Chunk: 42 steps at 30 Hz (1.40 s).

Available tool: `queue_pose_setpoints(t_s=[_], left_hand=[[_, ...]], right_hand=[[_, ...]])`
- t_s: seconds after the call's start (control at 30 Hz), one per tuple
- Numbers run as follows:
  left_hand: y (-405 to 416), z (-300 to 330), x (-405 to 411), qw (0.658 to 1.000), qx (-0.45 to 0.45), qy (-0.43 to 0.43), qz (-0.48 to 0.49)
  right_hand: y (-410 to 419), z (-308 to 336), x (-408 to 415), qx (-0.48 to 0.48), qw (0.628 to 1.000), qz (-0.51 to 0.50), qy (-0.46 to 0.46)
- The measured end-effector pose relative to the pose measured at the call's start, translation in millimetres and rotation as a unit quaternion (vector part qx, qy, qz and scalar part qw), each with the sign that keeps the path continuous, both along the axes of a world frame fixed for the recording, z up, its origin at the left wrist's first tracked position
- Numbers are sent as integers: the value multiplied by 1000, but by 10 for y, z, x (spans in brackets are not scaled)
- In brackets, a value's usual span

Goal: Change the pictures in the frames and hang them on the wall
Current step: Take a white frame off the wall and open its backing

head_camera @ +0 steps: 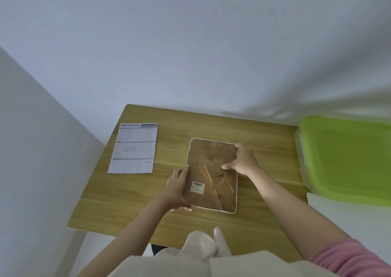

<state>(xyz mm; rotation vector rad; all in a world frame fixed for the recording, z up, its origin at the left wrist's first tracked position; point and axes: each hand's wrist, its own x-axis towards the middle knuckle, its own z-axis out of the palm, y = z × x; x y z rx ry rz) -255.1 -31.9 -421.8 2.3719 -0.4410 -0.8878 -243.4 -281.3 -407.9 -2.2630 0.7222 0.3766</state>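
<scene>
Picture frame (pixel 211 175) lies back-side up on the wooden table (pixel 127 202), right of the specification sheet (pixel 134 148). Left hand (pixel 178 189) grips the frame's lower-left edge. Right hand (pixel 243 160) clasps its upper-right edge, thumb spread across the backing.

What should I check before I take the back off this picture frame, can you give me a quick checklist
1. Frame lies face down, brown backing up: ok.
2. Frame rests flat on the table, well inside its edges: ok.
3. Left hand steadies the frame's left edge: ok.
4. Right hand is on the upper right corner, thumb on the backing: ok.
5. Clips holding the backing are released: cannot tell, none can be made out.
6. New picture ready: cannot tell. Only a printed sheet headed "Specification" lies to the left, clear of the frame.
</scene>
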Motion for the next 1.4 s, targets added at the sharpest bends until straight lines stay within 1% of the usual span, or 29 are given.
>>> queue_pose_setpoints(t_s=[0.1,0.33,0.53,0.8,0.93,1.17,1.3,1.4], left_hand=[[-2,-28,18,1000,0,4,-3],[32,-60,17,1000,-15,-5,-4],[76,-92,-54,999,-39,-28,1],[69,-84,-28,999,-40,-29,0],[67,-79,-52,997,-44,-59,-19],[83,-120,-114,991,-24,-129,-35],[89,-149,-151,988,-12,-148,-35],[85,-151,-163,988,-5,-151,-36]], right_hand=[[-21,-13,19,-28,999,19,15],[-59,-4,100,-40,998,38,34],[-97,13,125,-21,998,35,49],[-125,68,42,-6,1000,21,-3],[-126,82,-14,9,999,12,-28],[-145,151,-134,70,992,40,-100],[-48,104,-376,116,981,8,-157],[54,1,-654,98,977,-16,-187]])
